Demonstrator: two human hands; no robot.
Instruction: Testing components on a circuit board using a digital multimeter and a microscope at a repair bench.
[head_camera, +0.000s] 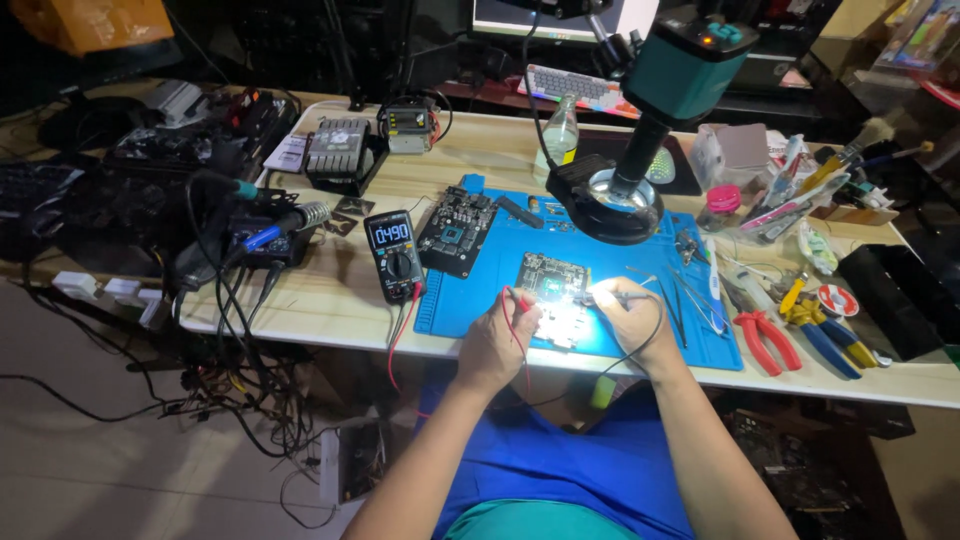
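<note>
Centre of frame: a blue rubber work mat (640, 330) on a pale wood-grain desk (330, 300). On it, a dark rectangular circuit board (553, 278). Centre left: a black handheld multimeter (394, 256) with red lead (520, 305). Top right: a teal-bodied microscope camera (682, 60). Lower right: red-handled pliers (766, 338).

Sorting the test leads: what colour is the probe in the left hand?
Red, seen in the head view: the probe in the left hand.
</note>
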